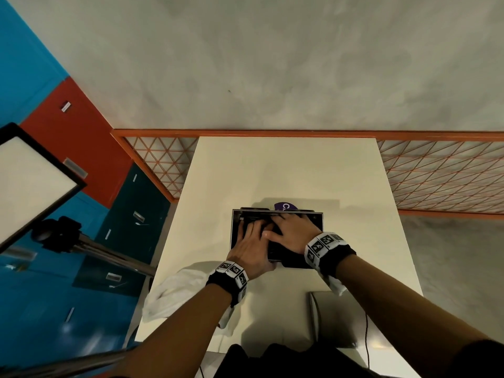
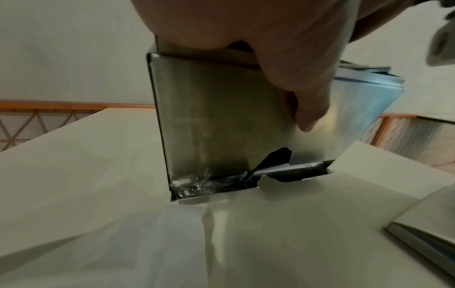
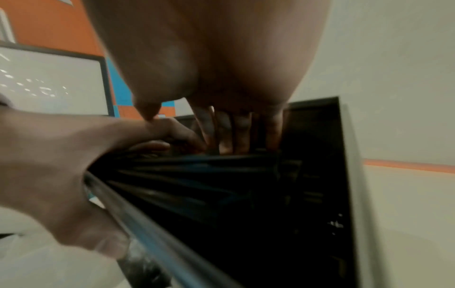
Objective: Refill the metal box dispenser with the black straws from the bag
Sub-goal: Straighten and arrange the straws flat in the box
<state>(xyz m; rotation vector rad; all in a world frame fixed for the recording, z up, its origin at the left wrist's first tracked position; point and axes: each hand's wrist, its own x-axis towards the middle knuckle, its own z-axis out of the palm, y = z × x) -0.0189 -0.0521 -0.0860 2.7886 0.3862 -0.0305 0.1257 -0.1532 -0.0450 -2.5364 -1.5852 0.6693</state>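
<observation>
Your metal box dispenser stands open-topped on the cream table, roughly at its middle, and both your hands are inside its mouth. Your left hand lies over the near-left corner, fingers fairly straight and spread on the black straws, while the thumb hangs down the outside of the steel front wall in the left wrist view, so the wall sits between thumb and fingers. Your right hand reaches in from the right with its fingers straight, close together and pointing down onto the straws; its thumb tip touches your left hand. The straws lie lengthwise in the box, a dark bundle filling most of it. A crumpled clear plastic bag rests on the table's near-left edge under your left forearm. A flat metal lid lies near your right forearm. A purple label peeks out just behind the box.
</observation>
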